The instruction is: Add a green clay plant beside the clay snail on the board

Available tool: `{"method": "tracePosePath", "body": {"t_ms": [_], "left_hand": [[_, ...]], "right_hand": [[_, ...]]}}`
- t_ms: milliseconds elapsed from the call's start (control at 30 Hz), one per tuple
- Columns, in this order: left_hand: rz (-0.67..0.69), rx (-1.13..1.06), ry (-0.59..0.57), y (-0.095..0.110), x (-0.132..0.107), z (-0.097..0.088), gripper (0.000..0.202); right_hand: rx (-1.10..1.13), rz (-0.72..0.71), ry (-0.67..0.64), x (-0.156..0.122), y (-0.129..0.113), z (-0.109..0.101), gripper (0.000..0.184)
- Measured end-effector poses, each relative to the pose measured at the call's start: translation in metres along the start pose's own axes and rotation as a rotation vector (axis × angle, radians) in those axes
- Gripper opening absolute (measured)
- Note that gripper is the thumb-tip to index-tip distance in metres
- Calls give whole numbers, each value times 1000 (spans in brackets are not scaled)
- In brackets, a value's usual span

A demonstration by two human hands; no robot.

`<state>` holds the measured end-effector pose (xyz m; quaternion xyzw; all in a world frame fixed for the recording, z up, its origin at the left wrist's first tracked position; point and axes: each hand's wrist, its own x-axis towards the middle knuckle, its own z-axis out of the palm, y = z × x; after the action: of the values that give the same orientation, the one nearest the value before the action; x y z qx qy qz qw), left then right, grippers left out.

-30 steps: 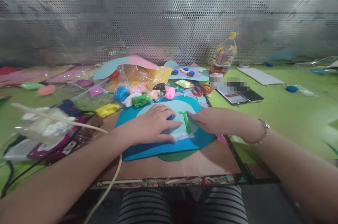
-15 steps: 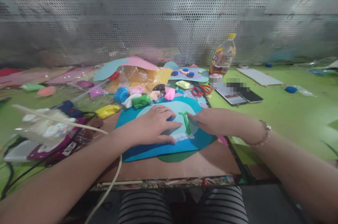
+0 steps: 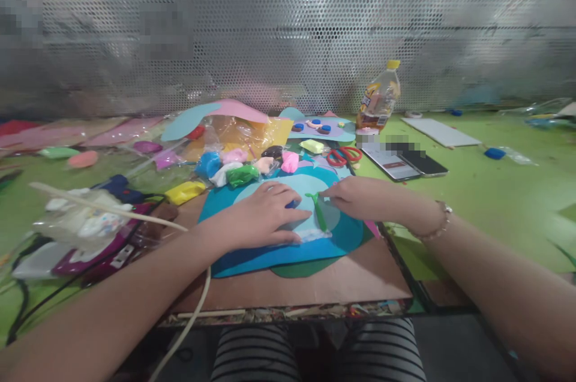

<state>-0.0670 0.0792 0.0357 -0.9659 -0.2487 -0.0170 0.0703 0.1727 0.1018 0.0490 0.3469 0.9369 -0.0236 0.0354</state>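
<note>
Blue paper (image 3: 252, 265) with a light-blue round area lies before me on a brown board (image 3: 351, 286). My left hand (image 3: 265, 214) rests on it with the fingers spread, partly covering a small dark-blue piece (image 3: 291, 204). A green clay strip (image 3: 320, 214), forked at its top like a stem, is stuck on the light-blue area. My right hand (image 3: 351, 197) is at its upper end, index finger pointing to the fork and the other fingers curled; whether anything is pinched there is hidden. A whitish clay band (image 3: 312, 235) runs below the green strip.
Behind the paper lie several bagged clay lumps, among them a green one (image 3: 243, 174) and a yellow one (image 3: 184, 192). Red-handled scissors (image 3: 344, 156), phones (image 3: 396, 160) and a bottle (image 3: 380, 97) stand or lie farther right. A pale cable (image 3: 198, 304) crosses at left.
My right hand shifts slightly at the top of the green strip, and its fork looks a little more bent. My left hand stays spread on the paper. The view shifts slightly.
</note>
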Motion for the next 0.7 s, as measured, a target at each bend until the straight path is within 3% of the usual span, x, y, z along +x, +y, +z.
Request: {"method": "tracePosePath", "body": {"t_ms": [167, 467, 700], "left_hand": [[8, 28, 30, 1, 1, 0, 30], [-76, 42, 72, -1, 0, 2, 28], [-79, 33, 18, 0, 2, 1, 30]], "right_hand": [[37, 39, 26, 2, -1, -2, 31], [14, 64, 77, 3, -5, -3, 33], [9, 67, 10, 2, -7, -6, 33]]}}
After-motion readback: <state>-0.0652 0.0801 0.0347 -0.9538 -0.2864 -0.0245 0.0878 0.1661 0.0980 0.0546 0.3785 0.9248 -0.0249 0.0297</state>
